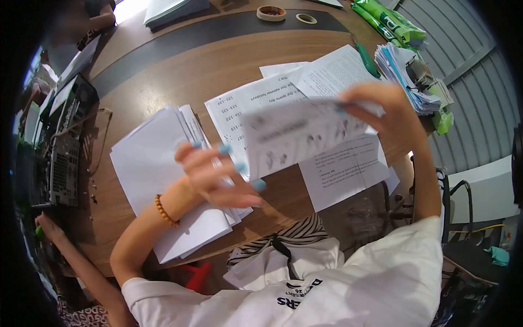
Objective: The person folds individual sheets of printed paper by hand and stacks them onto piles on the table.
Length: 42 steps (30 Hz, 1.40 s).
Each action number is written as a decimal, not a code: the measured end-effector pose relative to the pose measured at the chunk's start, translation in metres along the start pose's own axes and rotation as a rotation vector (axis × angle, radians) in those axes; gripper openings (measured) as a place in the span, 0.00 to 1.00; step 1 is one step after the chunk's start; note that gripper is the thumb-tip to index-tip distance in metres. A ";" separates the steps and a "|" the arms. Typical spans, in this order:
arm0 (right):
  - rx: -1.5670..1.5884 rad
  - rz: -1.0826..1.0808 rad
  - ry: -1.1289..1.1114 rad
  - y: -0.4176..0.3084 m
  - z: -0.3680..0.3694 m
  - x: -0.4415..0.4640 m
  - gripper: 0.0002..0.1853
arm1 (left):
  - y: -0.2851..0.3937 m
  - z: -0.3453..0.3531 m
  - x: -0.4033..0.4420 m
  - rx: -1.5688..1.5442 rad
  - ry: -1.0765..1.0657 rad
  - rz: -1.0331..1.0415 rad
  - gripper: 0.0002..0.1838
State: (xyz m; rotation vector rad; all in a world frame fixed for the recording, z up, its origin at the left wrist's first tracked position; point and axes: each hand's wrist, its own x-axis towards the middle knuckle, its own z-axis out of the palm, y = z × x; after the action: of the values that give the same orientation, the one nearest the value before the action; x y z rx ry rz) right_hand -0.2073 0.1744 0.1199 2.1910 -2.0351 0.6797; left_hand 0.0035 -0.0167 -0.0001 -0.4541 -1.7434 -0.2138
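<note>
A printed sheet (297, 136) with small drawings, blurred by motion and apparently folded, is raised over the desk. My right hand (381, 103) pinches it at its upper right end. To the left of that sheet is my left hand (215, 177), wearing a bead bracelet and blue nail polish. Its fingers are spread and a little blurred, with nothing in them. Below it lies a stack of white paper (152, 144), blank side up. Beneath the raised sheet are a page with a numbered list (234, 103), a text page (338, 71) and another printed page (348, 177) near the desk's edge.
Two tape rolls, one brown (271, 13) and one pale (306, 19), lie at the back. A green cutter (367, 60) and clipped papers (406, 76) sit on the right. At left stands an opened computer case (68, 141). Another person's arm (71, 245) reaches in lower left.
</note>
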 end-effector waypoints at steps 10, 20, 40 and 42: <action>0.099 -0.064 -0.331 0.052 0.064 0.123 0.09 | 0.013 0.009 0.013 0.188 -0.795 -0.142 0.22; -0.363 -0.107 0.202 -0.007 0.072 0.013 0.16 | 0.013 0.009 0.008 0.197 -0.878 -0.436 0.27; 0.953 0.418 0.444 0.049 0.018 -0.009 0.12 | -0.015 -0.001 -0.001 -0.054 -0.126 -0.949 0.48; 1.027 0.401 0.464 0.053 0.000 0.006 0.14 | -0.019 -0.004 0.002 -0.553 -0.006 -1.297 0.37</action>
State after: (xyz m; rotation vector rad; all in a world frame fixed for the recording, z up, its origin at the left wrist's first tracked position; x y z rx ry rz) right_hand -0.2583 0.1626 0.1092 1.5851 -2.0712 2.4335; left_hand -0.0008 -0.0354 0.0045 0.3723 -1.7315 -1.6222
